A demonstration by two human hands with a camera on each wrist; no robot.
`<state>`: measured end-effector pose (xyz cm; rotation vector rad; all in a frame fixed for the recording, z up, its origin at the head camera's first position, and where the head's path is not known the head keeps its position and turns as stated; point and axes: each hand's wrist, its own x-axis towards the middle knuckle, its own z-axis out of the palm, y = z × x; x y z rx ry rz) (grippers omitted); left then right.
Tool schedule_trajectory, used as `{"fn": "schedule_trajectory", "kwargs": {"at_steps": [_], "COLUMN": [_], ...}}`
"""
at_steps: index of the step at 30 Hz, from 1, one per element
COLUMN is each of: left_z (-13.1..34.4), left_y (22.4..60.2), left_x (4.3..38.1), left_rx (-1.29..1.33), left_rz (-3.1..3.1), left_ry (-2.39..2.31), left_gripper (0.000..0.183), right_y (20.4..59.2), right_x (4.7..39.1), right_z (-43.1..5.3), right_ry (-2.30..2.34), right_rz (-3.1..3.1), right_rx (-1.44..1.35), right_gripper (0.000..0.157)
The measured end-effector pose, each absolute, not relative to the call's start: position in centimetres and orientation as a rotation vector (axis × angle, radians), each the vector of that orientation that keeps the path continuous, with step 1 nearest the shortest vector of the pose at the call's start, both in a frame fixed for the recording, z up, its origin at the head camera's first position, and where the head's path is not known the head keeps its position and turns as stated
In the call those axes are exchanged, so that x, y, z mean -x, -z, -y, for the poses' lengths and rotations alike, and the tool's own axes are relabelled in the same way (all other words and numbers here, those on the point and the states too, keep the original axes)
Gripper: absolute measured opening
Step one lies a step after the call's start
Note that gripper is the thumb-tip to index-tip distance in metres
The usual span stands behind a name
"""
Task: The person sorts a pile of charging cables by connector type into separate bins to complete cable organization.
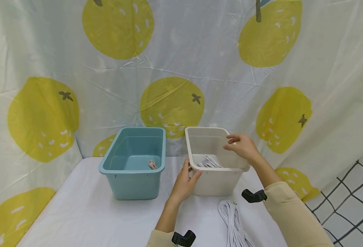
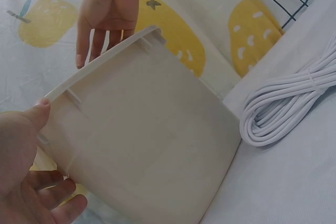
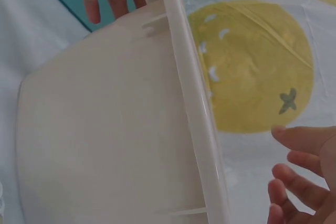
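Observation:
A white plastic bin stands on the table with a bundle of white cable inside it. My left hand holds the bin's near left corner, thumb at the rim and fingers along the left side. Above the bin's right rim is my right hand, fingers loosely bent and nothing between them. The right wrist view shows that hand apart from the rim, thumb and fingers spread. A longer coil of white cable lies in front of the bin.
To the left stands a blue-green bin holding a small beige tied cord. A lemon-patterned curtain hangs behind the white table surface. Black wire mesh is at the right.

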<state>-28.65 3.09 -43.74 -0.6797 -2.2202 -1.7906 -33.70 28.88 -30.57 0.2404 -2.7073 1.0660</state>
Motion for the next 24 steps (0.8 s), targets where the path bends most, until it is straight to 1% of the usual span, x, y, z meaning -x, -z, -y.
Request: {"fn": "schedule_trajectory", "kwargs": {"at_steps": [6, 17, 24], "left_z": [-3.1, -3.1, -3.1], "left_y": [43.7, 43.9, 43.9], "left_x": [28.7, 28.7, 28.8], "left_rx": [0.675, 0.675, 0.677], "left_rz": [2.219, 2.222, 2.221], "left_ry": [1.786, 1.786, 1.792], "left_gripper": [0.075, 0.075, 0.075], "right_y": [30.5, 31.0, 31.1], "right_x": [32.6, 30.9, 29.0], "right_z": [-29.3, -29.9, -30.4], "right_ry": [-1.11, -1.074, -1.109], "right_rz": [2.716, 2.697, 2.683], "right_rx": [-0.286, -0.359, -0.371], "right_gripper": [0.059, 0.057, 0.056]}}
